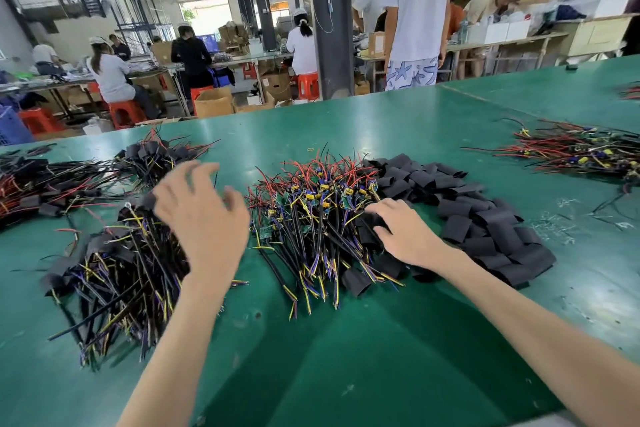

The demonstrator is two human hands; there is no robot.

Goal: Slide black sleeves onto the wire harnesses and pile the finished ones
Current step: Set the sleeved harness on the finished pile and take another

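While both forearms reach in from six o'clock over the green table (pixel 346 340), the hands work at separate heaps. At nine o'clock of centre, the left hand (pixel 202 218) hovers blurred above the pile of sleeved harnesses (pixel 114 270), fingers spread and holding nothing. At three o'clock of it, the right hand (pixel 403 234) lies palm down with fingertips pressed on a black sleeve (pixel 369 224), at the seam where the unsleeved harnesses (pixel 311 218) meet the heap of loose sleeves (pixel 485 218); whether it grips that sleeve I cannot tell. The sleeves look light, flat and limp, so one is probably best pinched at its open mouth. The harnesses seem springy and tangle-prone, their small circuit boards likely fragile; taking one by the black cable below the board appears safest. Farther out, at ten o'clock, more sleeved harnesses (pixel 52 184) lie, and at two o'clock another bare bundle (pixel 581 152).
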